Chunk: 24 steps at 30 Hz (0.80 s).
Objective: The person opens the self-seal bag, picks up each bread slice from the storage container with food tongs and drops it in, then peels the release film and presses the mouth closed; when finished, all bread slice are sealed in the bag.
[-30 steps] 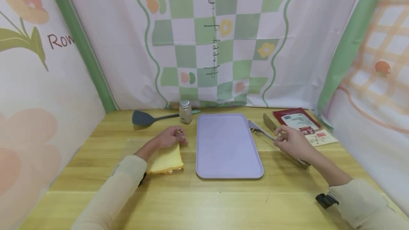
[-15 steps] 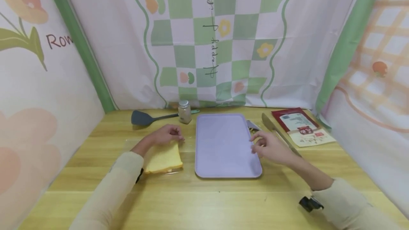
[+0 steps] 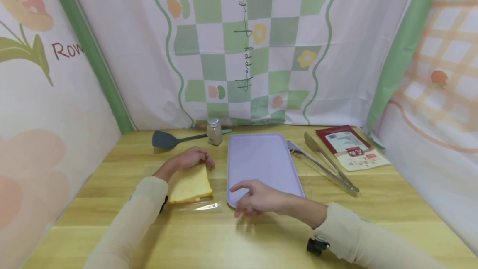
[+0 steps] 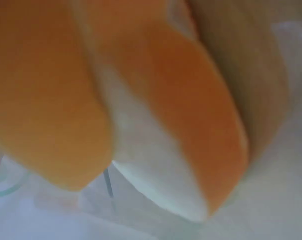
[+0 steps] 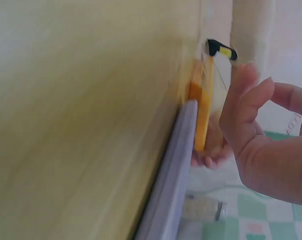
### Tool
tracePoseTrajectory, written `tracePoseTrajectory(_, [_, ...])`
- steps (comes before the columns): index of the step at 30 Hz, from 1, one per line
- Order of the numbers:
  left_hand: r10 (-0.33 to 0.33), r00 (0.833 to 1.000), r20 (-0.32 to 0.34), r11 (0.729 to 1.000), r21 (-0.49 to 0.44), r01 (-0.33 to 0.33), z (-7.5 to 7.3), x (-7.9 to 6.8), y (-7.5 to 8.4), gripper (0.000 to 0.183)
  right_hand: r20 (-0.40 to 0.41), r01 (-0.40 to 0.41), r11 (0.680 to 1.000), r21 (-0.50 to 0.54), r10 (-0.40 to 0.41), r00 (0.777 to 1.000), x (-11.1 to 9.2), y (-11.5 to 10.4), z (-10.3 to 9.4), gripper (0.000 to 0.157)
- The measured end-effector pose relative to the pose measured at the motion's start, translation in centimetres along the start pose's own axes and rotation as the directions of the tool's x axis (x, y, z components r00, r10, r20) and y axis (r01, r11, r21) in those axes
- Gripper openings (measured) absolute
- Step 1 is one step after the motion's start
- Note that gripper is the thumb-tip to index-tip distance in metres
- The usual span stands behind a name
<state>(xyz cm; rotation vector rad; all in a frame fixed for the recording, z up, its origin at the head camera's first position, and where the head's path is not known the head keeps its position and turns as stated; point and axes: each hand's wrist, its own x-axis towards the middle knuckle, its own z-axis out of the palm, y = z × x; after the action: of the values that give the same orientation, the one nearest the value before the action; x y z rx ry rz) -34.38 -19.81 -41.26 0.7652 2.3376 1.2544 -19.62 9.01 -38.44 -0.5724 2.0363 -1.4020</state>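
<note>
In the head view my left hand (image 3: 192, 157) bends over the far edge of a yellow bread slice (image 3: 190, 184), its curled fingers at the far right corner. The thumb is hidden. Close and blurred in the left wrist view are orange crust (image 4: 46, 100) and a white-and-orange bread piece (image 4: 175, 135). Clear plastic film (image 3: 209, 206) shows under the bread. My right hand (image 3: 261, 198) hovers over the near edge of the lilac tray (image 3: 261, 152), fingers loosely bent and holding nothing. From the right wrist, my right hand (image 5: 255, 125) stands apart from the bread's crust (image 5: 205, 115).
Metal tongs (image 3: 328, 169) lie right of the tray, beside a red and cream packet (image 3: 351, 148). Behind the bread are a dark spatula (image 3: 164, 139) and a glass shaker jar (image 3: 214, 132). A curtain (image 3: 246, 53) hangs at the table's back edge.
My right hand has moved left and nearer, from over the tongs across the tray to its near edge. My left hand stays at the bread. More film shows before the bread.
</note>
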Motion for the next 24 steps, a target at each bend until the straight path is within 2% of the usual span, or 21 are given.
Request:
tracePoseTrajectory(3, [-0.022, 0.999, -0.025, 0.999, -0.05, 0.021, 0.0, -0.1, -0.1, 0.033, 0.05, -0.042, 0.997, 0.058, 0.039, 0.998, 0.9, -0.2, 1.5, 0.061])
tracePoseTrajectory(7, [-0.059, 0.997, -0.054, 0.995, -0.078, 0.054, -0.2, -0.3, -0.4, 0.03, 0.136, -0.063, 0.99, 0.123, 0.046, 0.99, 1.8, -0.4, 3.1, 0.064])
tracePoseTrajectory(10, [-0.064, 0.997, -0.047, 0.997, -0.05, 0.062, -0.4, -0.4, -0.5, 0.031, 0.188, -0.092, 0.979, 0.18, 0.058, 0.98, 2.4, -0.4, 4.0, 0.067])
tracePoseTrajectory(14, [-0.067, 0.997, -0.039, 0.998, -0.014, 0.066, -0.5, -0.4, -0.5, 0.033, 0.216, -0.132, 0.965, 0.226, 0.082, 0.973, 3.1, -0.4, 4.8, 0.071])
tracePoseTrajectory(17, [-0.077, 0.996, -0.045, 0.997, -0.022, 0.076, -0.4, -0.3, -0.5, 0.033, 0.177, -0.149, 0.955, 0.257, 0.105, 0.979, 3.6, -0.2, 5.6, 0.074])
tracePoseTrajectory(22, [-0.075, 0.996, -0.039, 0.997, -0.015, 0.074, -0.3, -0.1, -0.5, 0.033, 0.071, -0.161, 0.935, 0.316, 0.146, 0.987, 4.1, 0.3, 6.5, 0.068])
tracePoseTrajectory(24, [-0.073, 0.997, -0.036, 0.997, -0.004, 0.073, -0.3, -0.2, -0.5, 0.033, 0.064, -0.16, 0.929, 0.334, 0.147, 0.987, 4.2, 0.4, 6.7, 0.067])
